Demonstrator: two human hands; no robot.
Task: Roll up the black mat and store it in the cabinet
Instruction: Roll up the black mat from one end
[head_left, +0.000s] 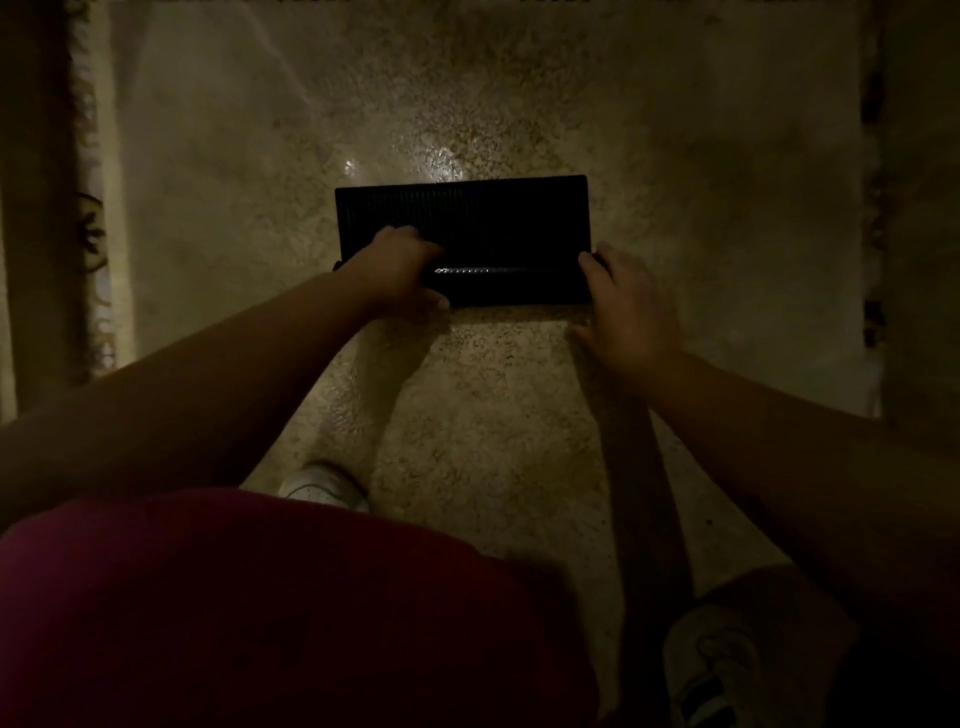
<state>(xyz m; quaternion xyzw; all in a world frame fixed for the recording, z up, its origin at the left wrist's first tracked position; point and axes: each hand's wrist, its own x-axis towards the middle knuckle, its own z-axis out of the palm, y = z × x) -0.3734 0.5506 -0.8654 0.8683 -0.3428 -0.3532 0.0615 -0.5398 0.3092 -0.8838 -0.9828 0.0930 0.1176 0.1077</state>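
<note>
Black mat (462, 218) gripped at its rolled near edge, frame centre.
The left hand (397, 273) is closed over the roll; the right hand (626, 306) is curled around its end, both arms outstretched.

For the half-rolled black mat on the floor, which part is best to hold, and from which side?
Probably the rolled near edge of the black mat, from the person's side, one hand near each end. The roll is a long bar lying crosswise, so the left hand and right hand spread apart should keep it even.
</note>
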